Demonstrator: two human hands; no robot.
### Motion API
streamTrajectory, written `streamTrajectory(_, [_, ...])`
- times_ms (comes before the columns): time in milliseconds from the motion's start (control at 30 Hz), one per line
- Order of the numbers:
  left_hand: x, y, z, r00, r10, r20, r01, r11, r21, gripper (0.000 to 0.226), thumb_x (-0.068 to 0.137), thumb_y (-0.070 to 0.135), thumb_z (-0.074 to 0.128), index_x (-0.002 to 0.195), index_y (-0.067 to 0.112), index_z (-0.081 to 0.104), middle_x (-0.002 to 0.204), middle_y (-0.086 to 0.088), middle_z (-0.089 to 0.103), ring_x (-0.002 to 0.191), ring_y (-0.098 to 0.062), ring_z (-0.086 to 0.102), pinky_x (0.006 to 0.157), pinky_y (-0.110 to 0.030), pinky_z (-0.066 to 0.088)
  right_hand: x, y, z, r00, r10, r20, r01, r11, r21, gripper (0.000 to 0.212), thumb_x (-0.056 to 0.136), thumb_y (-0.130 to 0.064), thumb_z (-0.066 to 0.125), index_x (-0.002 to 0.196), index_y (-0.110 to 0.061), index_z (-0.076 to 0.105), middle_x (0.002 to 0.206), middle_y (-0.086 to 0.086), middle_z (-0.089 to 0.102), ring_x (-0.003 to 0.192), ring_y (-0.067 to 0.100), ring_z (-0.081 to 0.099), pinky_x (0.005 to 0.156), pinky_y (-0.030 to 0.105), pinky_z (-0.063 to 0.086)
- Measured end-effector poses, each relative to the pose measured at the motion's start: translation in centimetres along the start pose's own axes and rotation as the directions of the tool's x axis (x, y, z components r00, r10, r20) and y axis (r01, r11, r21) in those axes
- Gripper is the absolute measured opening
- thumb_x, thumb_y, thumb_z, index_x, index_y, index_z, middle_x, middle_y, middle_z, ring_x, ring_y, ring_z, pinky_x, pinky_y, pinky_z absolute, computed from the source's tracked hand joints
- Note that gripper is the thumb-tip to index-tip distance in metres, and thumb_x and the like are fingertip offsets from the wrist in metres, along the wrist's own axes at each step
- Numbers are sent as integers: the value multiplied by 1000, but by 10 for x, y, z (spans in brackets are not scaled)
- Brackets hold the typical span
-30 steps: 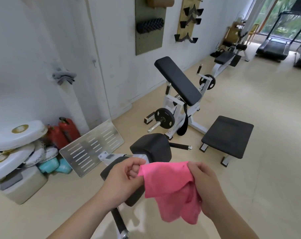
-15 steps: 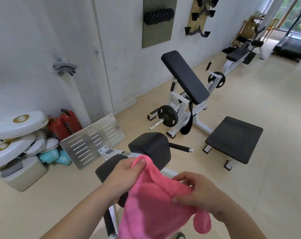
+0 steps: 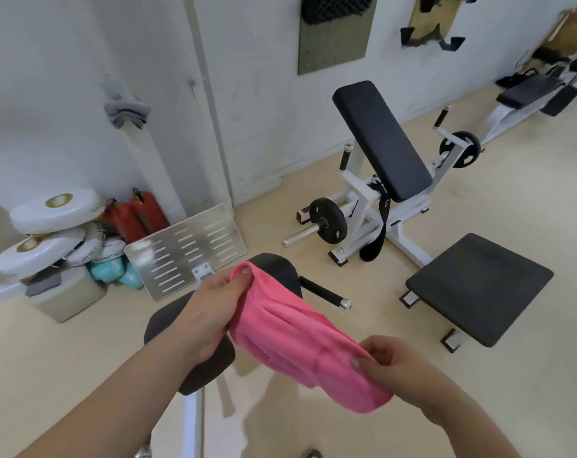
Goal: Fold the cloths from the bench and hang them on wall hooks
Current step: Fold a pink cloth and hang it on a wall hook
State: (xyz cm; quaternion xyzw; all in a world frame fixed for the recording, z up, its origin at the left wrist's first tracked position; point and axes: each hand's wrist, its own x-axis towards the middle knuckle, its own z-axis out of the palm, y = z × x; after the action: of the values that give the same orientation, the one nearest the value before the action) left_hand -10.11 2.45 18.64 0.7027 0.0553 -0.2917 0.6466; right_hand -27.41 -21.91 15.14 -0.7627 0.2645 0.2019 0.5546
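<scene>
Your left hand (image 3: 211, 312) pinches the upper end of the pink cloth (image 3: 293, 338). Your right hand (image 3: 396, 361) grips its lower end, fingers (image 3: 381, 349) curled round it.

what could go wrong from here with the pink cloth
The pink cloth is bunched and creased between the left hand and the right hand, so the fold may come out uneven. Its loose end droops past the right hand's pinch and could slip free. The free wall hook looks small, so a bulky fold might slide off.
</scene>
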Motion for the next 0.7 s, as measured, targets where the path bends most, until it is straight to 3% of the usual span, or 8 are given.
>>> streamTrajectory(167, [21,22,-7,991,51,-121,-49,998,26,31,99,43,61,91,21,80,93,-10,80,83,-23,70,75,-38,54,31,-23,-40,991,-87,-106,105,979,174,14,85,-9,79,81,-4,66,72,10,68,64,19,61,58,27,45])
streamTrajectory(267, [42,38,-26,974,88,-209,-84,996,29,30,98,42,64,90,18,79,89,-10,78,78,-19,65,67,-31,48,61,-56,-51,980,-135,-144,160,971,180,21,85,-6,77,88,4,58,70,14,60,64,23,55,59,34,43])
streamTrajectory(367, [68,57,-52,947,180,-268,-149,980,133,27,102,39,57,99,21,77,92,-6,75,83,-20,59,76,-36,45,93,-105,-48,937,-209,-279,248,963,109,13,88,-13,75,94,-10,64,86,10,69,77,25,60,67,33,48])
streamTrajectory(467, [96,83,-80,903,263,-338,-203,958,203,25,104,34,55,98,22,76,83,2,68,80,-18,54,74,-35,43,122,-167,-39,875,-308,-375,367,925,98,10,92,-13,71,100,-19,70,96,1,70,91,18,63,73,31,49])
streamTrajectory(633, [129,137,-124,869,294,-398,-278,955,98,21,98,38,64,86,29,78,85,5,71,83,-17,56,80,-39,48,154,-253,-26,768,-436,-469,547,828,126,11,89,-16,75,99,-12,73,90,4,74,79,15,66,74,32,56])
streamTrajectory(700, [134,158,-137,865,307,-396,-320,947,37,21,99,36,64,88,23,77,74,6,68,75,-18,54,72,-34,48,162,-280,-22,741,-454,-494,593,788,165,10,89,-16,75,98,-13,71,90,4,72,79,15,65,78,36,58])
